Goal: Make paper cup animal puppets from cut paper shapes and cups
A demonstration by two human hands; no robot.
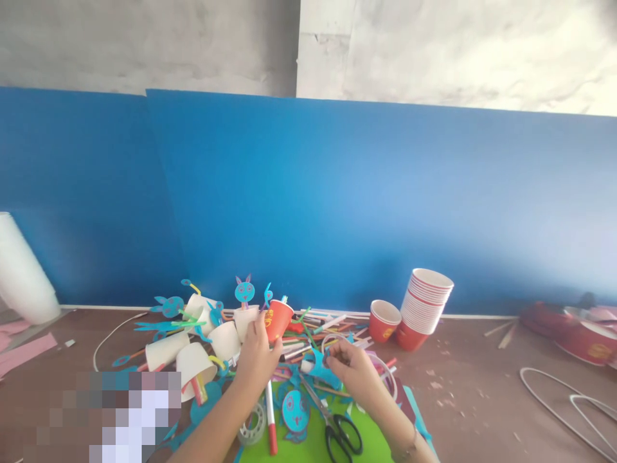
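Note:
My left hand [255, 357] is closed around a red paper cup [278, 318], held tilted above the table with a straw poking out of its top. My right hand [354, 370] pinches a blue paper cutout [322, 370] just to the right of it. Below my hands lie black-handled scissors [337, 427], a red-tipped marker [270, 418], a blue rabbit-face cutout [295, 411] and a roll of clear tape [253, 424] on a green sheet [308, 450].
White paper cups with blue rabbit cutouts [202, 341] pile up at left. A stack of red cups [427, 302] and a single red cup [384, 319] stand at right. Loose straws [318, 321] lie behind. White wire [559, 399] lies far right. A blue board [337, 193] backs the table.

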